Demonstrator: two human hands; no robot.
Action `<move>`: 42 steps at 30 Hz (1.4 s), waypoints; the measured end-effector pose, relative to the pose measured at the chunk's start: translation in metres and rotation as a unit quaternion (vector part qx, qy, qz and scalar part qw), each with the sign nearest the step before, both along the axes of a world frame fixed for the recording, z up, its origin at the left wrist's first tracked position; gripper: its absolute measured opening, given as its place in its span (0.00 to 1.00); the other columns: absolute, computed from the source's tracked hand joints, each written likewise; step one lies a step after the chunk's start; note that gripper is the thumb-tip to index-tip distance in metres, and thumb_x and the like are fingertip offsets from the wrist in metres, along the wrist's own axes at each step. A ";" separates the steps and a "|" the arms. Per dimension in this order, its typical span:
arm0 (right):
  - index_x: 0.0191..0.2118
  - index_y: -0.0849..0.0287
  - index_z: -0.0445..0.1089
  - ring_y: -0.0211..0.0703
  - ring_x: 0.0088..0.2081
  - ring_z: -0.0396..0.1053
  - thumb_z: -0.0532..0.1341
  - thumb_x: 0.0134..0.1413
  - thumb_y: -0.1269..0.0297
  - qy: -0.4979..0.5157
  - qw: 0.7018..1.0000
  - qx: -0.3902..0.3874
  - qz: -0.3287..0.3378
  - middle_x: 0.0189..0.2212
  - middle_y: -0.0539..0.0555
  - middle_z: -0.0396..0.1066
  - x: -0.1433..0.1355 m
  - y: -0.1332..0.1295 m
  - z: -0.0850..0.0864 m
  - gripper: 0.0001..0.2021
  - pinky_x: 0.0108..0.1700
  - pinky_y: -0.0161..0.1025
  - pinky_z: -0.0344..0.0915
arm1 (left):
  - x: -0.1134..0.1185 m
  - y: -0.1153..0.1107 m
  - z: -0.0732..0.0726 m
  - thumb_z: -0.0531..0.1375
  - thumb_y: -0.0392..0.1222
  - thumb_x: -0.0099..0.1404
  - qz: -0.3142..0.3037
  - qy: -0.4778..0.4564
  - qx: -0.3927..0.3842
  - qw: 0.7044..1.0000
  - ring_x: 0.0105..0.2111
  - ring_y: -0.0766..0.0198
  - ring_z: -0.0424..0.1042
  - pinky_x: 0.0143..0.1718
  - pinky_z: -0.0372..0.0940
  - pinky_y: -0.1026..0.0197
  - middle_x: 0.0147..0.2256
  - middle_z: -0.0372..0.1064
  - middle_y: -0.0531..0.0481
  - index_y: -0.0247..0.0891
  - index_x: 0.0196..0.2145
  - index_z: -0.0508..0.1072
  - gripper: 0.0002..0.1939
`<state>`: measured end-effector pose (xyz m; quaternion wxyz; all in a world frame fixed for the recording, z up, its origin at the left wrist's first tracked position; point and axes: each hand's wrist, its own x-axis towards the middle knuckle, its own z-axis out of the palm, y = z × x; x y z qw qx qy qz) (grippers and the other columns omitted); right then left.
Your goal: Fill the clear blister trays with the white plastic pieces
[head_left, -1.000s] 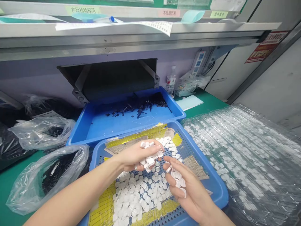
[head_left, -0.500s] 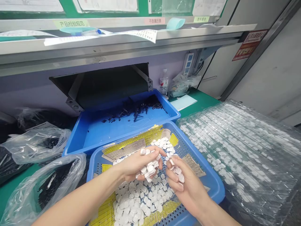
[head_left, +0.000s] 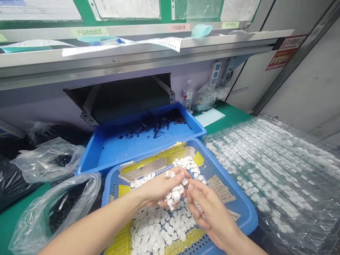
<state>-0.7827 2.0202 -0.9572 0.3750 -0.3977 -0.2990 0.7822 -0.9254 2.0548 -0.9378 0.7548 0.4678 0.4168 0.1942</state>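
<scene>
Over a blue perforated basket (head_left: 248, 212), my left hand (head_left: 162, 187) cups a heap of small white square plastic caps (head_left: 175, 194). Close against it on the right, my right hand (head_left: 209, 205) has its fingers curled round more of these caps, partly hidden behind the fingers. Its thumb and forefinger meet near the left fingertips, touching a cap at the heap's edge. Below both hands, many loose white caps (head_left: 151, 230) lie spread over the basket's bottom. Yellow tape and brown labels line the basket's inside.
Behind stands a blue tray (head_left: 127, 150) with small black parts, under a dark chute opening (head_left: 127, 97). To the right lie stacked clear blister trays (head_left: 276, 177) of white pieces. Plastic bags (head_left: 71, 209) of black parts sit at left. A bottle (head_left: 187, 95) stands at the back.
My right hand has moved in against the left hand, and its fingers have closed more over its caps. The whole view has shifted slightly.
</scene>
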 end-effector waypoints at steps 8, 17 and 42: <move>0.38 0.57 0.63 0.35 0.27 0.58 0.64 0.35 0.61 -0.127 0.985 0.117 -0.023 0.23 0.47 0.61 -0.002 0.000 0.006 0.19 0.27 0.30 0.56 | 0.016 -0.008 -0.006 0.48 0.59 0.56 0.062 0.133 0.089 0.985 0.11 0.77 0.50 0.05 0.46 0.75 0.19 0.57 0.59 0.40 0.31 0.59 0.18; 0.35 0.56 0.62 0.35 0.27 0.62 0.60 0.42 0.64 -0.127 0.982 0.135 -0.038 0.27 0.49 0.65 -0.005 -0.002 0.007 0.11 0.28 0.32 0.60 | 0.019 -0.011 -0.009 0.48 0.59 0.55 0.058 0.085 0.057 0.993 0.10 0.76 0.51 0.05 0.47 0.74 0.18 0.54 0.59 0.39 0.30 0.59 0.19; 0.31 0.58 0.67 0.25 0.17 0.51 0.62 0.39 0.68 0.089 0.987 -0.066 -0.116 0.22 0.47 0.60 0.007 0.004 -0.001 0.08 0.11 0.22 0.39 | -0.001 0.000 0.000 0.34 0.66 0.54 -0.166 -0.056 -0.085 0.981 0.08 0.72 0.54 0.04 0.41 0.70 0.15 0.57 0.52 0.34 0.23 0.64 0.34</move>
